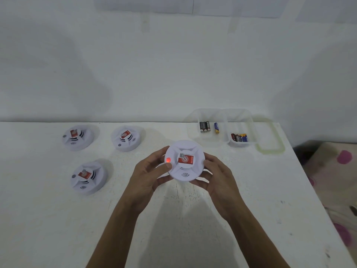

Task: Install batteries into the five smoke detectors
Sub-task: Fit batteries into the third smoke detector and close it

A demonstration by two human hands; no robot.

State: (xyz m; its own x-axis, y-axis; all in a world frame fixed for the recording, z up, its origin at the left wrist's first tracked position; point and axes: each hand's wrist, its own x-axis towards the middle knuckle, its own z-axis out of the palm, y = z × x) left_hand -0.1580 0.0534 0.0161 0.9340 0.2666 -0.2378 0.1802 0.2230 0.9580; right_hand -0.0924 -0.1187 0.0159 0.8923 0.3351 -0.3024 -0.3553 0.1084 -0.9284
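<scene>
Both hands hold one white round smoke detector (190, 171) face up above the table's middle. Its red label faces me and a red light glows on its left side. My left hand (148, 173) grips its left rim, the thumb beside the light. My right hand (216, 175) cups its right rim from below. Three more detectors stand on the table to the left: one at the far left (77, 137), one to its right (126, 138), one nearer me (87, 176). A clear two-part container (225, 115) at the back right holds several batteries (204, 127).
A clear lid with a greenish rim (270, 149) lies right of the container. The white table (58, 219) ends at its right edge near a patterned cloth (336, 180). A white wall stands behind the table.
</scene>
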